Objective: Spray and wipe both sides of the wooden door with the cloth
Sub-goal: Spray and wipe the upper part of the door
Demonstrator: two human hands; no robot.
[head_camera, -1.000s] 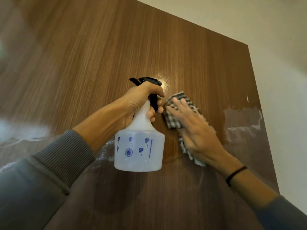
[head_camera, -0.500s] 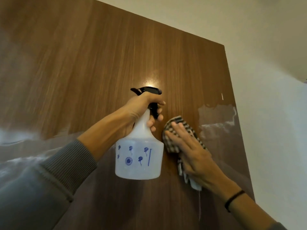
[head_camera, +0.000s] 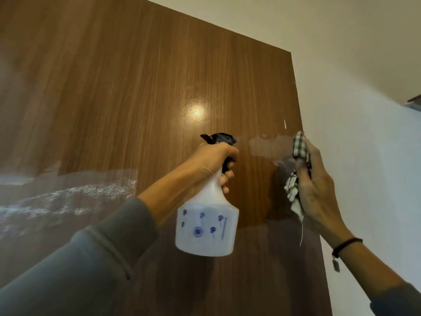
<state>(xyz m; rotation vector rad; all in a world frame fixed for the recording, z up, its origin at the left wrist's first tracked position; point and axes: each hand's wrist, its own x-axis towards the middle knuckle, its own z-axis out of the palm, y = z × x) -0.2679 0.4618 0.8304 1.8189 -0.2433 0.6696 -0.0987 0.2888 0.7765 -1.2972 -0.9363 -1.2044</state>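
The wooden door [head_camera: 136, 99] fills the left and middle of the view, glossy brown with wet streaks low on the left. My left hand [head_camera: 214, 160] grips the neck of a white spray bottle [head_camera: 206, 231] with blue flower marks and a black trigger head, held just in front of the door. My right hand [head_camera: 315, 185] holds a checked cloth [head_camera: 297, 169] at the door's right edge, fingers folded round it. The cloth hangs down from the palm with a loose thread below.
A white wall [head_camera: 369, 156] runs along the right of the door's edge. The ceiling [head_camera: 341, 30] slopes above. A lamp glare [head_camera: 196, 110] shines on the door above the bottle. A dark band sits on my right wrist [head_camera: 346, 244].
My right hand slid the cloth from beside the bottle out to the door's right edge, turning side-on. The left hand with the bottle stayed about where it was on the door.
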